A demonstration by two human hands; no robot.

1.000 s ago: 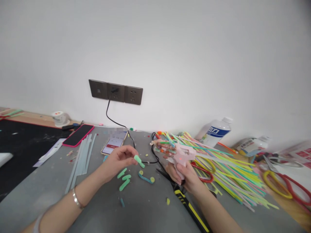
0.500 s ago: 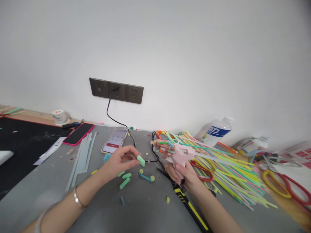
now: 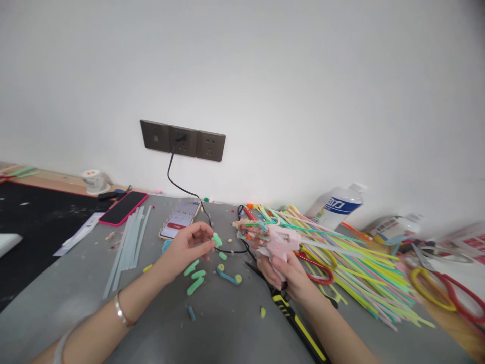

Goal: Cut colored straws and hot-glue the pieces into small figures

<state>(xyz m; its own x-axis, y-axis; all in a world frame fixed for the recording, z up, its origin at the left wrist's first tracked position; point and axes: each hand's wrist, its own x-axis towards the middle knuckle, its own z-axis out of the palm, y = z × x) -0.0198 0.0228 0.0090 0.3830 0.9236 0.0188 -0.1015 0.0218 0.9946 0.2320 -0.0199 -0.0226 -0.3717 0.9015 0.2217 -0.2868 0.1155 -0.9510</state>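
Pinched in the fingertips of my left hand (image 3: 193, 247) is a short green pipe cleaner piece (image 3: 216, 239). My right hand (image 3: 282, 270) is wrapped around the handle of a pink hot glue gun (image 3: 281, 240), a small red light glowing on its body. Its nozzle end points left and is crusted with coloured scraps; a translucent glue stick (image 3: 333, 247) extends from its back. Below my left hand lie several loose green pipe cleaner pieces (image 3: 196, 286). Between the hands rests a blue pipe cleaner piece (image 3: 228, 277) with a yellow coil at each end.
Black-and-yellow pliers (image 3: 299, 328) lie under my right forearm. A heap of coloured pipe cleaners (image 3: 364, 273), red-and-yellow scissors (image 3: 432, 288) and a white bottle (image 3: 337, 206) are at right. Glue sticks (image 3: 129, 242) and two phones, one pink-edged (image 3: 124, 208), lie left. A black cord (image 3: 169, 172) hangs from the outlet.
My left hand has shifted slightly up and left with the green piece, which now stands more upright. A small green piece shows on the table below it. The glue gun has moved slightly left.
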